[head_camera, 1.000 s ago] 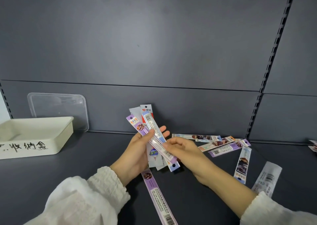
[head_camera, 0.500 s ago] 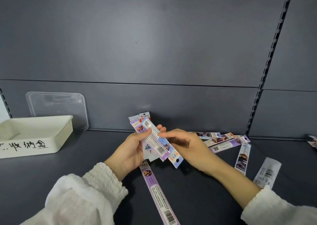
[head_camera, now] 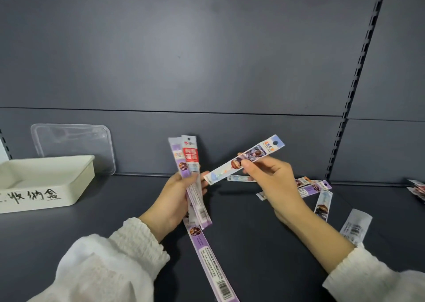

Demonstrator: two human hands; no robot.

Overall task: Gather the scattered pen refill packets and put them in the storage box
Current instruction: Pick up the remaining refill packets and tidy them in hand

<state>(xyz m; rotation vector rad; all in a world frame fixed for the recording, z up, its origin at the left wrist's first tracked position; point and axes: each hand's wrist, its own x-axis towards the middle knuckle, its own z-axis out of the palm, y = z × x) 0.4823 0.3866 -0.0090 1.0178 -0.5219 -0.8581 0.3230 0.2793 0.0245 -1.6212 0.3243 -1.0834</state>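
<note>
While the left hand (head_camera: 177, 200) grips an upright bundle (head_camera: 189, 163) and the right hand (head_camera: 273, 182) pinches a single packet (head_camera: 246, 160) beside it, gathering seems midway: slip that packet into the bundle, collect loose packets (head_camera: 323, 200) at 3 o'clock, then reach the storage box (head_camera: 34, 196) at 9 o'clock.

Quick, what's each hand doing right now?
Left hand: closed, holding a bunch of packets.
Right hand: closed, pinching a single packet.

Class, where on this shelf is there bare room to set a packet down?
Bare: the shelf between storage box and left hand. Crowded: loose packets right of the right hand, and a purple packet lying between the forearms.
</note>
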